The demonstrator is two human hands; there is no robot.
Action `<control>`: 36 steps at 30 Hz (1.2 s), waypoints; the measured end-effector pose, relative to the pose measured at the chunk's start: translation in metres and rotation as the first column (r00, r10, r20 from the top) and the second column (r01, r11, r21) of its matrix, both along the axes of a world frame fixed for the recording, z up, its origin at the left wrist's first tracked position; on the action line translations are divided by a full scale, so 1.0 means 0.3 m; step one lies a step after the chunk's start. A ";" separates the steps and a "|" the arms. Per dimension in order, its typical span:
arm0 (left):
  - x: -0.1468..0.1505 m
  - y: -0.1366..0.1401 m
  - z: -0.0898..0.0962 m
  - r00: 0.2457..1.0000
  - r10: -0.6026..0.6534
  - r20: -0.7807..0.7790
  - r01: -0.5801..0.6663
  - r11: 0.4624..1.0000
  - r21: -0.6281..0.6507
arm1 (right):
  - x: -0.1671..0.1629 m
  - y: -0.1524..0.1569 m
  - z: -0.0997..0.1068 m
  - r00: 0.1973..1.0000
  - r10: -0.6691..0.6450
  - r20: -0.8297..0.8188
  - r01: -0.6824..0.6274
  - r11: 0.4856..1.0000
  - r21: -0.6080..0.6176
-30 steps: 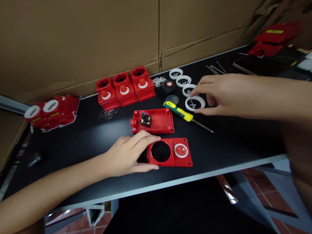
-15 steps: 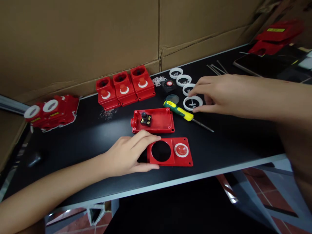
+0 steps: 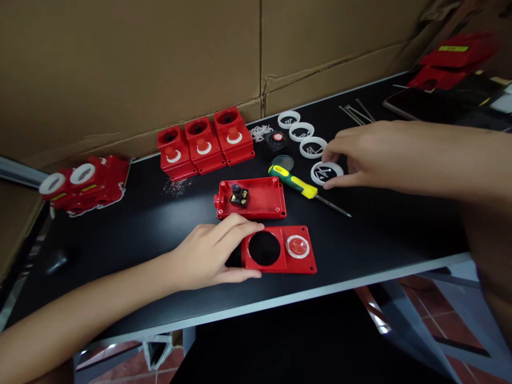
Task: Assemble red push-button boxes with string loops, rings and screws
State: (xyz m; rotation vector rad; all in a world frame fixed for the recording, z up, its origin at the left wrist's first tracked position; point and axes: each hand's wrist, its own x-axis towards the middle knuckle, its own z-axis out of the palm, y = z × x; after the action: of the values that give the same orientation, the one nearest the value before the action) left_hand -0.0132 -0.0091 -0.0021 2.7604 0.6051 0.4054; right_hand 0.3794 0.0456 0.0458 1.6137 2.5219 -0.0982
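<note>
My left hand (image 3: 218, 250) is closed on the left end of a red cover plate (image 3: 285, 261), which lies flat with a round hole and a red button in a white ring. At the nearest white cap (image 3: 340, 177), holding several screws (image 3: 325, 173), my right hand (image 3: 352, 160) pinches the rim between thumb and fingers. Behind the cover plate stands an open red box (image 3: 262, 194) with a black switch block (image 3: 239, 198) inside. A green and yellow screwdriver (image 3: 294, 183) lies between that box and the cap.
More white caps (image 3: 313, 154) with small screws run back in a line. Several red boxes (image 3: 204, 157) stand against the cardboard (image 3: 132, 64). Further red units (image 3: 90, 184) sit at the left. A black part (image 3: 276, 140) and a clear disc (image 3: 282, 162) lie behind the screwdriver.
My right hand has moved slightly right and toward me, sliding the nearest white cap with its screws away from the row. My left hand and the cover plate have stayed put.
</note>
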 end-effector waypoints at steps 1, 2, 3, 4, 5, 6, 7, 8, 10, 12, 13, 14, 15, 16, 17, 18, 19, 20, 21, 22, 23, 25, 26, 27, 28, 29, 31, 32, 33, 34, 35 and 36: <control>-0.001 0.000 -0.001 1.000 0.004 -0.006 -0.004 1.000 -0.010 | 0.000 -0.002 0.001 1.000 -0.024 0.014 0.024 1.000 0.010; -0.002 0.000 -0.002 1.000 0.007 -0.012 -0.007 1.000 -0.017 | -0.001 -0.003 0.003 0.998 -0.048 0.027 0.047 0.999 0.026; -0.003 0.000 -0.002 1.000 0.009 -0.015 -0.009 1.000 -0.022 | -0.002 -0.004 0.004 0.997 -0.068 0.041 0.066 0.997 0.042; -0.004 0.000 -0.002 1.000 0.008 -0.016 -0.009 1.000 -0.024 | -0.003 -0.004 0.005 0.995 -0.080 0.054 0.077 0.996 0.052; -0.004 0.000 -0.001 1.000 0.006 -0.014 -0.007 1.000 -0.022 | -0.003 -0.005 0.006 0.994 -0.089 0.067 0.085 0.995 0.058; -0.003 0.000 0.000 1.000 0.004 -0.010 -0.004 1.000 -0.017 | -0.005 -0.005 0.008 0.992 -0.094 0.078 0.090 0.994 0.055; -0.001 0.000 0.001 1.000 0.002 -0.004 -0.002 1.000 -0.008 | -0.007 -0.006 0.010 0.991 -0.100 0.088 0.096 0.994 0.047; 0.000 -0.001 0.003 1.000 -0.002 0.003 0.002 1.000 0.004 | -0.010 -0.007 0.013 0.990 -0.104 0.092 0.101 0.994 0.039; 0.005 -0.001 0.007 1.000 -0.008 0.019 0.007 1.000 0.026 | -0.019 -0.012 0.022 0.989 -0.120 0.088 0.117 0.992 0.038; 0.009 -0.002 0.011 0.999 -0.019 0.042 0.018 0.999 0.028 | -0.033 -0.019 0.035 0.983 -0.153 0.098 0.150 0.988 0.035; 0.011 -0.003 0.012 0.998 -0.027 0.060 0.026 0.999 0.023 | -0.040 -0.024 0.043 0.979 -0.172 0.113 0.169 0.985 0.034; 0.011 -0.002 0.013 0.995 -0.039 0.087 0.038 0.999 0.021 | -0.048 -0.028 0.051 0.972 -0.192 0.133 0.189 0.981 0.035; 0.011 -0.002 0.014 0.991 -0.052 0.127 0.049 0.998 0.024 | -0.055 -0.033 0.059 0.966 -0.210 0.150 0.205 0.978 0.043; 0.009 -0.001 0.015 0.983 -0.058 0.175 0.053 0.998 0.034 | -0.061 -0.038 0.067 0.961 -0.226 0.158 0.219 0.974 0.063; 0.005 0.001 0.015 0.974 -0.050 0.221 0.039 0.998 0.050 | -0.066 -0.043 0.073 0.959 -0.239 0.155 0.227 0.970 0.091; 0.000 0.004 0.015 0.963 -0.024 0.268 0.004 0.997 0.074 | -0.071 -0.047 0.078 0.957 -0.250 0.145 0.233 0.964 0.124; -0.006 0.009 0.015 0.949 0.021 0.315 -0.055 0.993 0.102 | -0.075 -0.050 0.082 0.956 -0.262 0.132 0.242 0.959 0.151; -0.012 0.017 0.013 0.933 0.083 0.351 -0.134 0.983 0.126 | -0.079 -0.052 0.084 0.955 -0.270 0.119 0.248 0.953 0.171; -0.019 0.026 0.010 0.908 0.149 0.391 -0.221 0.965 0.144 | -0.082 -0.054 0.084 0.957 -0.268 0.107 0.247 0.952 0.179; -0.025 0.037 0.006 0.881 0.210 0.425 -0.294 0.945 0.143 | -0.084 -0.054 0.083 0.961 -0.261 0.095 0.241 0.953 0.182; -0.029 0.051 0.000 0.859 0.265 0.437 -0.343 0.933 0.109 | -0.085 -0.053 0.081 0.966 -0.247 0.081 0.229 0.956 0.180; -0.036 0.081 -0.015 0.832 0.336 0.442 -0.381 0.924 0.016 | -0.085 -0.051 0.071 0.979 -0.199 0.051 0.187 0.967 0.172; -0.037 0.096 -0.023 0.821 0.361 0.441 -0.389 0.921 -0.030 | -0.085 -0.049 0.065 0.982 -0.182 0.040 0.173 0.971 0.167; -0.037 0.110 -0.031 0.818 0.387 0.426 -0.391 0.917 -0.083 | -0.084 -0.048 0.059 0.984 -0.174 0.032 0.166 0.973 0.159; -0.037 0.122 -0.038 0.819 0.406 0.404 -0.387 0.913 -0.133 | -0.084 -0.047 0.054 0.985 -0.172 0.028 0.166 0.974 0.154; -0.037 0.131 -0.044 0.825 0.418 0.381 -0.378 0.908 -0.178 | -0.085 -0.048 0.050 0.986 -0.168 0.023 0.162 0.975 0.153; -0.037 0.143 -0.052 0.840 0.429 0.334 -0.360 0.899 -0.250 | -0.092 -0.051 0.049 0.989 -0.144 0.011 0.140 0.975 0.171; -0.037 0.145 -0.053 0.845 0.430 0.317 -0.352 0.895 -0.274 | -0.098 -0.054 0.052 0.992 -0.125 0.004 0.122 0.976 0.180; -0.036 0.146 -0.053 0.849 0.432 0.304 -0.348 0.891 -0.293 | -0.106 -0.058 0.056 0.994 -0.112 0.000 0.110 0.976 0.187; -0.035 0.146 -0.052 0.851 0.433 0.297 -0.344 0.887 -0.307 | -0.114 -0.063 0.061 0.994 -0.105 -0.003 0.104 0.976 0.189; -0.034 0.146 -0.050 0.852 0.433 0.296 -0.339 0.885 -0.319 | -0.122 -0.066 0.066 0.995 -0.099 -0.010 0.099 0.977 0.187; -0.032 0.145 -0.048 0.852 0.430 0.298 -0.330 0.884 -0.332 | -0.128 -0.069 0.070 0.996 -0.092 -0.020 0.094 0.978 0.184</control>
State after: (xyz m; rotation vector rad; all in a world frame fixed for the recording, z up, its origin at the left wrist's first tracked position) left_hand -0.0228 0.0343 -0.0166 2.2149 1.0294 0.8347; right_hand 0.3409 0.0247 0.0667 1.8042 2.5290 0.1201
